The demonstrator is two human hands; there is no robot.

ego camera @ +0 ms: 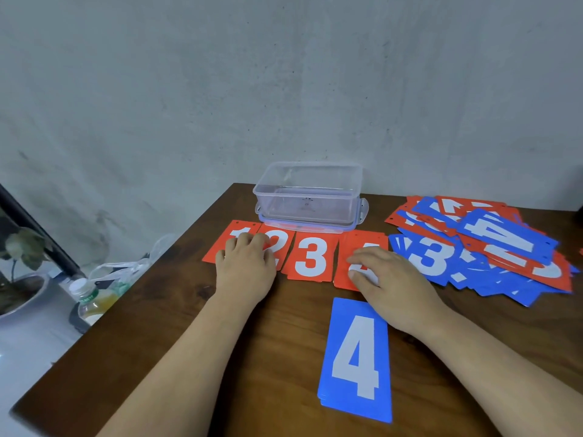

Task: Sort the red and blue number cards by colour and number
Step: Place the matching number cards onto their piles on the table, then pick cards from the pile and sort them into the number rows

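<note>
My left hand (244,266), fingers relaxed, on red 1 card (220,247) and red 2 card (284,236), right hand (388,285), fingers spread, pressing red 4 card (362,239)

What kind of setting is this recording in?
Likely a plain indoor room, home or workroom: a wooden table against a bare grey wall, with a potted plant and drink bottle beside it.

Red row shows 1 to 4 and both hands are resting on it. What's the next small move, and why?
Probably lift the right hand off the red 4 and reach for the blue 3 at the near-left edge of the mixed pile. The red row looks set, the blue 4 is the only blue number laid out, and the pile is unsorted.
</note>
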